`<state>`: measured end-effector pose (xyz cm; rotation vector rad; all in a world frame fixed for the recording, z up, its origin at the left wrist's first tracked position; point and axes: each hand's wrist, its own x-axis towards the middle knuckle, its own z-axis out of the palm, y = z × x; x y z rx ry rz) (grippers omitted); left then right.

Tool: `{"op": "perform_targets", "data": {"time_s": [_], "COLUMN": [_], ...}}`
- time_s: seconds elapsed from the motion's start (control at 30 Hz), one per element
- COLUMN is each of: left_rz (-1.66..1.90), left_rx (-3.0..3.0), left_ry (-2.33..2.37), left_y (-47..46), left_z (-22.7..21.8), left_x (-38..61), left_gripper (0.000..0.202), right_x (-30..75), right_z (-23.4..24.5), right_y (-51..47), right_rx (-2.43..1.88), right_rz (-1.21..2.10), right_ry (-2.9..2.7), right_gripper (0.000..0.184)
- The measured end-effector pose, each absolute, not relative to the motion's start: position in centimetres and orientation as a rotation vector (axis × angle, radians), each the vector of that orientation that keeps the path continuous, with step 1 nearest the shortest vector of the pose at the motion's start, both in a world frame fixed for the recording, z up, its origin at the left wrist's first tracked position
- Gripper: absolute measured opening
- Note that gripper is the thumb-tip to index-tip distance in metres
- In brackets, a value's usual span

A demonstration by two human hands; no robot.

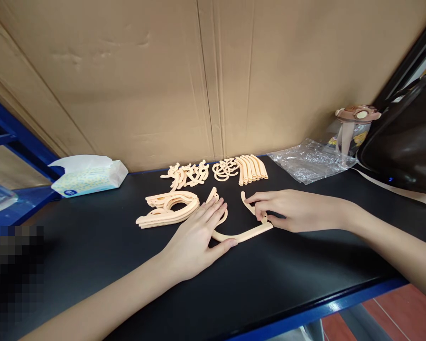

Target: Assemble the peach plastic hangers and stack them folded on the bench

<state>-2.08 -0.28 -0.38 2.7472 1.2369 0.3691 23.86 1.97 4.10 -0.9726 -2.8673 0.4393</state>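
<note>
My left hand [195,232] lies flat with fingers stretched over a beige plastic folding hanger [250,233], pressing it to the table. Its thumb rests on the curved bar, and the palm and fingers hide part of the hook. With bent fingers, my right hand [289,210] pinches a separate beige hanger arm [247,202] by the right end of that bar; the fingertips partly cover the joint. Left of my left hand is a stack of folded beige hangers [168,218].
Along the back lie loose hooks [190,175], more curved hooks [225,170] and a row of hanger arms [252,169]. A tissue pack [92,177] stands left. At right are a clear plastic bag [308,161], a bottle [357,123] and a black bag [404,132]. Cardboard [145,85] rises behind.
</note>
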Motion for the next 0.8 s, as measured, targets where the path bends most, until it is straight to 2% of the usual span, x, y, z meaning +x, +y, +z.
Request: {"op": "perform_targets", "data": {"time_s": [0.27, 0.5, 0.8], "left_rz": [0.313, 0.379, 0.307], "left_rx": [2.727, 2.69, 2.689], "left_ry": [1.277, 1.281, 1.292], "left_y": [-0.4, -0.4, -0.4], "left_z": [-0.4, -0.4, -0.5], "left_x": [-2.0, -2.2, -2.2], "left_gripper": [0.077, 0.079, 0.085], "right_x": [22.6, 21.8, 21.6], "right_z": [3.9, 3.7, 3.5], "right_y": [1.3, 0.6, 0.7], "right_rx": [-0.916, -0.808, -0.725], "right_rz": [0.39, 0.455, 0.598], "right_ry": [-2.857, -2.842, -2.838], "right_gripper": [0.011, 0.022, 0.013]}}
